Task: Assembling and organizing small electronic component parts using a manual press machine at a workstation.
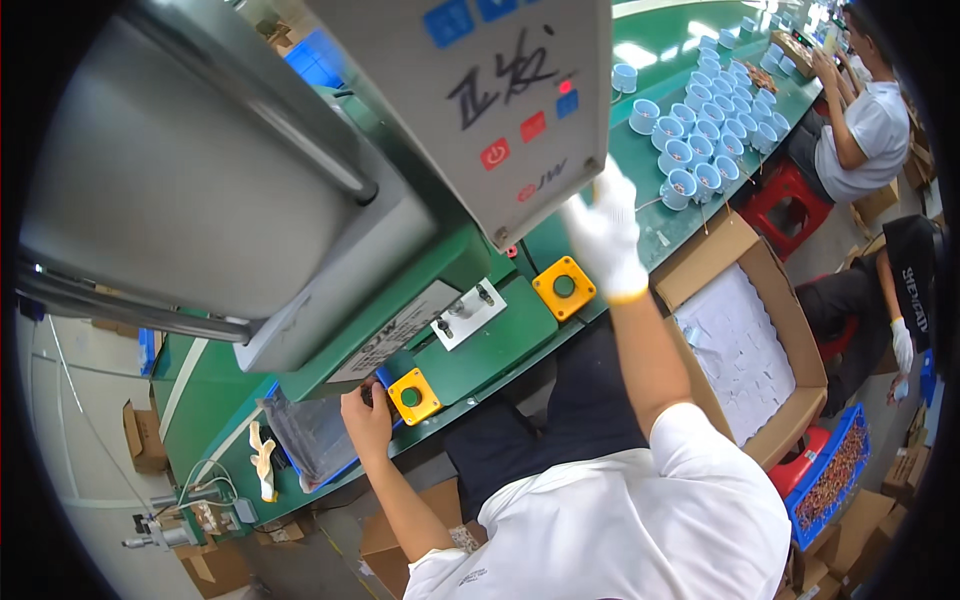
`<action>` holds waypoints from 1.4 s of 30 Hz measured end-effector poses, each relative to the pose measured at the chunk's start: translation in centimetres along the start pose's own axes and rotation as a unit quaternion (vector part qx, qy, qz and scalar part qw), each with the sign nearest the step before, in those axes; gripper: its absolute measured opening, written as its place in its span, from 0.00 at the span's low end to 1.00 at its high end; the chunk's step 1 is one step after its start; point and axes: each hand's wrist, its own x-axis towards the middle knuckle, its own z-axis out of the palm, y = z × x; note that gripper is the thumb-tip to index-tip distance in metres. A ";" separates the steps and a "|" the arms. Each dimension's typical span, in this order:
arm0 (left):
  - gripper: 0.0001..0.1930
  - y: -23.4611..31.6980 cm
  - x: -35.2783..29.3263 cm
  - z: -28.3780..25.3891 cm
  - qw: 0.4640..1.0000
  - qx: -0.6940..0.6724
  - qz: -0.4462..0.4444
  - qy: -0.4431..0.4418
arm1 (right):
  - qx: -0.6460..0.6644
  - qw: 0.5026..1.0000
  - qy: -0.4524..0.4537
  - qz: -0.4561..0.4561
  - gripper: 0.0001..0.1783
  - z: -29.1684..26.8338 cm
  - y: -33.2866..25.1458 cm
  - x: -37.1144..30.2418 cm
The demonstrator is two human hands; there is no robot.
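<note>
My bare left hand [367, 417] is at the bench's front edge, its fingers curled beside a yellow button box [414, 396] with a green button. Something small and dark shows at its fingertips, too hidden to name. My right hand [610, 238], in a white glove, is raised beside the lower right corner of a grey control panel [520, 120]. Its fingers point away from me and look apart, with nothing visible in them; the panel's edge covers part of them. A second yellow button box [564, 288] lies below that hand. Between the boxes sits a small white metal fixture [470, 315].
A large grey press machine [200, 150] fills the left. Many light-blue cups [676, 154] stand on the green bench at far right. An open carton [806, 385] with white pieces is at my right, a blue crate [838, 480] beyond. Two other people are at right.
</note>
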 end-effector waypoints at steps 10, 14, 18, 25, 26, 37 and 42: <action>0.06 0.9 0.1 -0.1 0.999 -0.009 -0.035 -0.008 | -0.283 0.933 -0.190 0.118 0.17 2.7 10.2 7.9; 0.07 1.3 -0.1 -0.4 1.000 -0.014 -0.018 0.001 | -0.407 0.890 0.068 -0.192 0.20 -7.9 8.3 2.2; 0.08 0.4 -0.2 -0.1 1.000 -0.013 -0.015 0.017 | -0.619 0.776 0.035 -0.116 0.16 -14.3 8.8 -2.9; 0.07 0.1 0.1 -0.3 0.994 -0.085 -0.040 0.061 | -0.106 0.989 -0.065 -0.083 0.10 -5.6 -2.4 -6.5; 0.06 0.4 0.5 -0.2 0.993 -0.094 -0.045 0.057 | -0.039 0.990 -0.090 -0.096 0.15 -3.3 -3.8 -7.3; 0.05 0.8 -0.2 -0.4 0.995 -0.065 -0.050 0.055 | -0.097 0.976 -0.138 -0.135 0.35 7.4 -7.8 -8.7; 0.04 1.1 -0.4 -0.3 0.994 -0.076 -0.031 0.077 | -0.103 0.974 -0.103 -0.172 0.29 7.6 -7.3 -9.1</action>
